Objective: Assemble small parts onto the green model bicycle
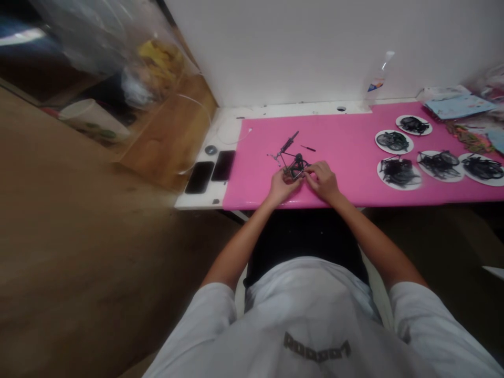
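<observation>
A small dark model bicycle (289, 154) is at the front of the pink table covering, its front end pointing up and to the left. My left hand (282, 186) is closed around its lower part. At the near right side of the model, my right hand (323, 181) is shut in a pinch, thumb and fingertips touching a small part there that is too fine to name. Just beyond my right hand lies a thin dark screwdriver (308, 148).
White plates (399, 181) hold dark bicycle parts at the right. Two phones (199, 177) lie by the left edge, near a small round metal object (211, 150). A white cable (232, 143) crosses the corner. Against the white wall stands a clear bottle (378, 81); papers (459, 106) lie right.
</observation>
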Tool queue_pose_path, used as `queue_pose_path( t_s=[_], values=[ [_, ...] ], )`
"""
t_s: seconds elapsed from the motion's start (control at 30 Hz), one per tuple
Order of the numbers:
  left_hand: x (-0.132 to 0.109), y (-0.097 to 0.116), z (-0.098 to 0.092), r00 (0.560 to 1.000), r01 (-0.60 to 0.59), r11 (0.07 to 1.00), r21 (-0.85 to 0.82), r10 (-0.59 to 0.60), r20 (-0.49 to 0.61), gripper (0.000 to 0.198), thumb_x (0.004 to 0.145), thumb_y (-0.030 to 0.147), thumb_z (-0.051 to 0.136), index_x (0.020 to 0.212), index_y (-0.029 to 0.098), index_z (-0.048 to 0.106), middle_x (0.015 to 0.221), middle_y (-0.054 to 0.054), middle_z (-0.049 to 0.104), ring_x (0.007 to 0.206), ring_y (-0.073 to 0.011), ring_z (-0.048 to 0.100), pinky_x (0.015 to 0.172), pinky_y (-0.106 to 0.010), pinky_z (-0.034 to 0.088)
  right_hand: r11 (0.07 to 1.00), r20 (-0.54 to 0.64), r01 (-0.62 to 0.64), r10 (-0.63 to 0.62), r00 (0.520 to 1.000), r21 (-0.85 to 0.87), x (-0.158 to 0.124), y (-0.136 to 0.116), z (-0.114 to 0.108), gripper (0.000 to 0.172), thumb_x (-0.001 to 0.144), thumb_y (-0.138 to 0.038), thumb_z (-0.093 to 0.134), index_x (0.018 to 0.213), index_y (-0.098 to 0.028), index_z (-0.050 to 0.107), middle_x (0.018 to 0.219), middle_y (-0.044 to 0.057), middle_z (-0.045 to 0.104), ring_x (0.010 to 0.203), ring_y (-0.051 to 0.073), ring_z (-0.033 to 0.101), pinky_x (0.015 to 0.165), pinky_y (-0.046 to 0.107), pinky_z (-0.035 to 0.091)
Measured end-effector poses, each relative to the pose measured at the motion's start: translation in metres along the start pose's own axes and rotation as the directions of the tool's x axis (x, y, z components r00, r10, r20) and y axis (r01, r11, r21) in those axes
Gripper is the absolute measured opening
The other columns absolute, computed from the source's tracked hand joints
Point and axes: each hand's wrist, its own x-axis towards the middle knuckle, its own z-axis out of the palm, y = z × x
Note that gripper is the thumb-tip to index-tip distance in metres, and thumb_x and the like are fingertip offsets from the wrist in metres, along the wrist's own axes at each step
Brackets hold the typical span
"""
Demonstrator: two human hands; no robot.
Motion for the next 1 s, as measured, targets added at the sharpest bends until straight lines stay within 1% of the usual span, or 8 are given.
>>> queue_pose_path(
  t_s=[0.13,0.3,0.53,0.73,0.83,1.0],
  values=[
    [-0.0005,0.0011,-0.0007,1.000,-0.006,1.000,0.023,0.006,0.000,0.045,0.079,0.029,0.097,0.115,0.017,0.074,0.113,-0.014,0.085,0.100,-0.0228,0.083,0.095,-0.039,0.068,0.999,-0.003,-0.021,0.021,1.000,0.035,0.0012,-0.0004,-0.0016,0.010,0.107,-0.030,0.064,0.104,-0.026,0.073,0.100,0.009,0.077,0.100,0.029,0.068,0.091,0.049,0.057],
    [-0.0004,0.0046,0.0011,1.000,0.022,1.000,-0.013,-0.022,0.005,0.046,0.078,0.026,0.097,0.116,0.017,0.073,0.116,-0.014,0.085,0.103,-0.0240,0.084,0.101,-0.043,0.068,0.996,0.000,-0.038,0.038,0.999,0.083,0.0022,0.0001,-0.0027,0.011,0.106,-0.031,0.064,0.103,-0.025,0.073,0.100,0.009,0.076,0.099,0.029,0.067,0.092,0.049,0.056],
    [-0.0018,0.0050,0.0013,1.000,0.014,1.000,-0.018,-0.013,0.015,0.044,0.080,0.024,0.095,0.117,0.017,0.073,0.118,-0.015,0.084,0.102,-0.0236,0.084,0.101,-0.043,0.067,0.996,-0.015,-0.023,0.024,1.000,0.090,0.0028,-0.0010,-0.0041,0.008,0.105,-0.029,0.065,0.103,-0.024,0.071,0.097,0.009,0.074,0.095,0.027,0.066,0.087,0.045,0.056],
    [-0.0020,0.0027,0.0006,1.000,0.012,1.000,0.026,-0.012,0.012,0.044,0.080,0.027,0.096,0.117,0.017,0.073,0.116,-0.015,0.084,0.099,-0.0232,0.083,0.097,-0.040,0.067,0.991,-0.001,-0.073,0.074,0.997,0.116,0.0032,-0.0027,-0.0059,0.010,0.102,-0.028,0.068,0.110,-0.023,0.072,0.095,0.007,0.073,0.093,0.026,0.066,0.085,0.043,0.056],
    [-0.0020,0.0030,0.0006,1.000,0.002,1.000,0.018,-0.002,0.017,0.045,0.080,0.028,0.097,0.118,0.017,0.074,0.117,-0.015,0.084,0.100,-0.0237,0.083,0.098,-0.041,0.066,0.985,0.005,-0.120,0.121,0.993,0.126,0.0036,-0.0023,-0.0059,0.013,0.100,-0.029,0.070,0.112,-0.024,0.073,0.092,0.006,0.072,0.089,0.025,0.065,0.083,0.042,0.056],
    [-0.0020,0.0034,0.0001,1.000,0.016,1.000,0.023,-0.016,0.011,0.048,0.077,0.027,0.099,0.117,0.018,0.074,0.115,-0.015,0.085,0.100,-0.0246,0.083,0.096,-0.041,0.067,0.973,0.048,-0.162,0.156,0.987,0.164,0.0048,-0.0014,-0.0070,0.014,0.099,-0.032,0.072,0.108,-0.023,0.077,0.087,0.005,0.071,0.083,0.023,0.063,0.082,0.041,0.055]
  ],
)
